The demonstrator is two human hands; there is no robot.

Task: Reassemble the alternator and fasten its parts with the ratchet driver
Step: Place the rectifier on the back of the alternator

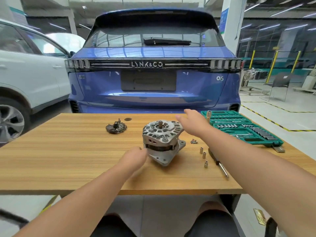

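The silver alternator sits tilted on the middle of the wooden table, shaft end up. My left hand touches its near left side with loosely curled fingers. My right hand hovers just right of its top, fingers stretched out and holding nothing. A dark rectifier part lies further left. Small screws and three sockets lie to the right of the alternator. The ratchet driver lies beside the sockets, partly hidden by my right forearm.
An open green socket case fills the table's far right corner. A blue car stands right behind the table and a white car at the left. A small dark disc lies near the far edge.
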